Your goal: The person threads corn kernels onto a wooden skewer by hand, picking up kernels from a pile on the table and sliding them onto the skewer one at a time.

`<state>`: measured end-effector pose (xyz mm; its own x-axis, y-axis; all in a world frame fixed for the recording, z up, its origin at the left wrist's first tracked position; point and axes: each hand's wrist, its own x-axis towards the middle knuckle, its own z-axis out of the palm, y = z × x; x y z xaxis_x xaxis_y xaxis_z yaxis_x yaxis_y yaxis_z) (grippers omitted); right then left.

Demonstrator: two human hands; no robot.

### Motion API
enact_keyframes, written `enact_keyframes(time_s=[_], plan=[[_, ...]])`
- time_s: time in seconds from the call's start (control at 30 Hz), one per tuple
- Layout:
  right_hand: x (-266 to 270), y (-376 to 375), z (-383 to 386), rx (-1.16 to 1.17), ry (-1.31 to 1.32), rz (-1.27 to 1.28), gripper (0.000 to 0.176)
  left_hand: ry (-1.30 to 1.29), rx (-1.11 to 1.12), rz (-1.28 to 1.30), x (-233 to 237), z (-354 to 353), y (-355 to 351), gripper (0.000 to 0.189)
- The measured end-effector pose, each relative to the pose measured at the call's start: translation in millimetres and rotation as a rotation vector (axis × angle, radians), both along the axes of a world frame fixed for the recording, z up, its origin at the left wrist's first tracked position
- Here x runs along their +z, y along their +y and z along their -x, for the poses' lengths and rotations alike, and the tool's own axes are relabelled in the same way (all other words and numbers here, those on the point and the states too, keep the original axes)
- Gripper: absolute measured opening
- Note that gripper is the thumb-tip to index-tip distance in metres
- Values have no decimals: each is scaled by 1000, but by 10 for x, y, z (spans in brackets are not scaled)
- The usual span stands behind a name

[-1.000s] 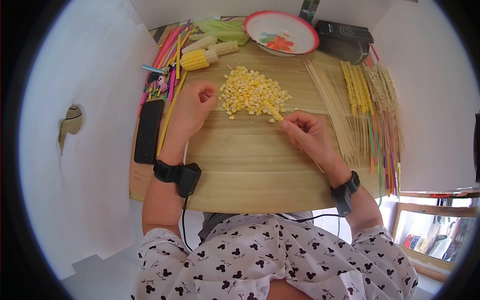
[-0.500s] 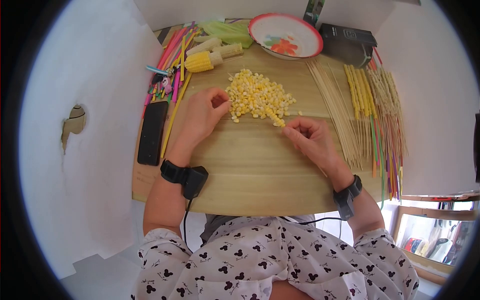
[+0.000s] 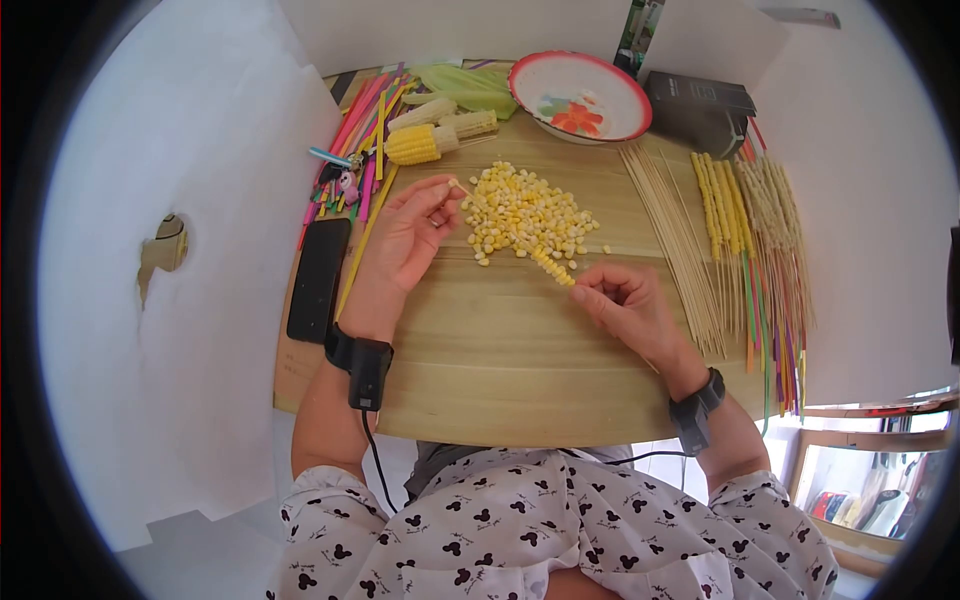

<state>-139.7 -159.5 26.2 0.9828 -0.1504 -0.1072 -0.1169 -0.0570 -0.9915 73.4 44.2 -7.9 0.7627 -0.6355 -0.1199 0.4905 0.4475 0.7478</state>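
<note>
Pinched in the right hand (image 3: 625, 305): a skewer (image 3: 556, 270) with kernels threaded on it, at the near edge of the corn pile (image 3: 525, 215). Left hand (image 3: 410, 235) — fingertips closed on one kernel (image 3: 457, 186) at the pile's left edge.

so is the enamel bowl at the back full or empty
Empty: the enamel bowl shows its white inside and painted flowers, no kernels in it; the corn kernels lie heaped on the table.

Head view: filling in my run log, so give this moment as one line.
left hand: pinches one corn kernel | right hand: pinches skewer threaded with kernels | kernel pile: between hands on table
</note>
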Motion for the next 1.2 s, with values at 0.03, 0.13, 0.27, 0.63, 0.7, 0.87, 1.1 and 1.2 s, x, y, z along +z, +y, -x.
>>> enact_keyframes(time_s=[0.03,0.13,0.27,0.63,0.7,0.87,1.1,1.2], plan=[[1,9,1,-1,-2,-21,12,24,-16,26,-6,-5,2,25],[-3,9,-3,3,-5,-20,12,47,4,37,-13,-6,0,27],[-22,8,-3,6,1,-23,12,49,10,38,4,-8,6,27],[-17,8,-6,-13,22,-11,14,-52,65,0,52,1,-4,24],[-18,3,-4,-12,22,-13,14,-77,72,-8,58,1,-1,23],[-25,23,8,-31,19,-6,13,-151,83,-26,57,10,-2,20],[-81,16,-3,-29,-22,48,14,-206,137,-88,76,34,-24,20],[-90,18,-1,-30,-27,54,14,-198,136,-85,78,37,-23,20]])
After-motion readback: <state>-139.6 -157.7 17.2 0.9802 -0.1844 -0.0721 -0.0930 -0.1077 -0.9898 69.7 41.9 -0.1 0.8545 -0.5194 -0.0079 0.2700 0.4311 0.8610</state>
